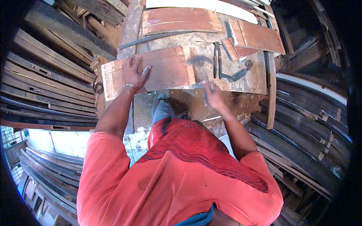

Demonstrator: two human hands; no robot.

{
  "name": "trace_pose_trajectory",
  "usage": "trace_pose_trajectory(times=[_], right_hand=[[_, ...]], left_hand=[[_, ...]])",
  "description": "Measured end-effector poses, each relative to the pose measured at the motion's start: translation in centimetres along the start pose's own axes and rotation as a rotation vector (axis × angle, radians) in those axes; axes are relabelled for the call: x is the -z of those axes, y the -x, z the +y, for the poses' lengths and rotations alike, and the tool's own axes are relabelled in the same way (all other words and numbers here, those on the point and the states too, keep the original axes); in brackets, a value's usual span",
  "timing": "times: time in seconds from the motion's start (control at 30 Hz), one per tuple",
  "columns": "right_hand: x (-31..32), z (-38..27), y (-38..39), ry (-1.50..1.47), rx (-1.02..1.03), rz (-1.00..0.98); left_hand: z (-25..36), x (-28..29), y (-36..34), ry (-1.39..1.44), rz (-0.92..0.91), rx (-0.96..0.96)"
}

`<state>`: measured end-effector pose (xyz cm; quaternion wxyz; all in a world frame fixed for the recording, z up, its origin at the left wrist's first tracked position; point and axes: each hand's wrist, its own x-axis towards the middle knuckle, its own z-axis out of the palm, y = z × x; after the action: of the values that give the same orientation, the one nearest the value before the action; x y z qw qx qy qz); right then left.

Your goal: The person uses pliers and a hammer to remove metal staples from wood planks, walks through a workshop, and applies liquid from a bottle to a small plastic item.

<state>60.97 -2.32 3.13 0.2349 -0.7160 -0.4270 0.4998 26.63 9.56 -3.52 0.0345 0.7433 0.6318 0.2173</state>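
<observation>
Head camera: our left hand [135,74] lies open on the board [167,67] at the near edge of the bench [256,81]; our right hand [214,98] grips the hammer [201,60]. We should press firmly and hit straight.

Long dark planks [49,77] stacked at left; dark beams [294,111] piled at right; long white board [200,4] at far end.

Dark-striped coral shirt [166,188], pale bracelet [131,86]

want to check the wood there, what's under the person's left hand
A reddish-brown board shows around the left hand; whatever lies directly beneath its palm is covered.
</observation>
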Motion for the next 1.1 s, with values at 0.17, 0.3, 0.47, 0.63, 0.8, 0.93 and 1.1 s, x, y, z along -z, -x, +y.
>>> trace_pose_trajectory(times=[0.17,0.3,0.47,0.63,0.8,0.93,1.1], right_hand=[[3.1,-0.6,0.4,-0.521,-0.102,0.038],[2.2,-1.9,2.4,-0.398,0.351,0.289],[0.3,5.5,-1.3,0.416,0.744,0.442],[-0.3,-1.0,-0.8,0.167,0.357,0.159],[0.6,-1.0,1.6,-0.102,0.608,0.239],[-0.8,3.3,-0.8,0.223,0.705,0.406],[1.4,-1.7,-1.4,0.210,0.136,0.168]], left_hand=[[-0.8,-0.4,-0.1,-0.010,0.003,0.012],[-0.5,0.0,0.2,-0.007,-0.019,0.038],[0.6,0.7,-0.1,-0.029,-0.050,0.063],[-0.3,-0.4,0.3,-0.023,-0.021,0.069],[-0.2,-0.3,0.3,-0.031,-0.006,0.068],[-0.4,-0.6,0.1,-0.003,-0.040,0.056],[-0.4,-0.5,0.2,-0.005,0.000,0.016]])
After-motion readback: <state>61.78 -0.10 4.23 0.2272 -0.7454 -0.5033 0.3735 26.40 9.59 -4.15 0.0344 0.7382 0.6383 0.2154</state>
